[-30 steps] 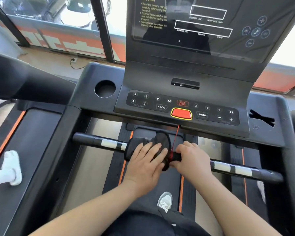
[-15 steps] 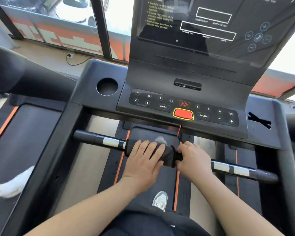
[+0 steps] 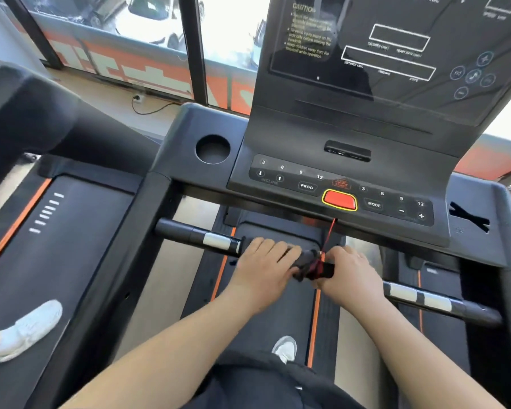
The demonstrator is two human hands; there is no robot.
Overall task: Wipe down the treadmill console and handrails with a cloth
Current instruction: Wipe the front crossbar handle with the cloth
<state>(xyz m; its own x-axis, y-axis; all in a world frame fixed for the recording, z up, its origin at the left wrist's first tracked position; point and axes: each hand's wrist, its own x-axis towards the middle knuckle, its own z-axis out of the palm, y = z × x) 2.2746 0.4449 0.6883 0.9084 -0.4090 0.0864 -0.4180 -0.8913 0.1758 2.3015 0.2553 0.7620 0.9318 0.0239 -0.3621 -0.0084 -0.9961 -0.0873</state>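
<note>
A dark cloth [image 3: 309, 265] is wrapped round the middle of the black front handrail [image 3: 198, 238], which has silver grip patches. My left hand [image 3: 266, 270] grips the cloth over the bar, fingers curled across its top. My right hand [image 3: 350, 276] holds the bar just to the right of the cloth, beside the red safety cord [image 3: 329, 234]. Above sits the treadmill console [image 3: 337, 184] with its button panel, red stop button [image 3: 339, 200] and dark display screen [image 3: 396, 45].
A round cup holder [image 3: 212, 149] is left of the panel. A second treadmill [image 3: 56, 231] stands to the left, with another person's white shoe [image 3: 27, 329] on its belt. My own shoe [image 3: 285, 348] shows below on the belt. Windows lie beyond.
The loose cloth bulging above the bar has been drawn down tight round it. Both hands stay at the bar's middle. The white shoe on the left treadmill left and came back.
</note>
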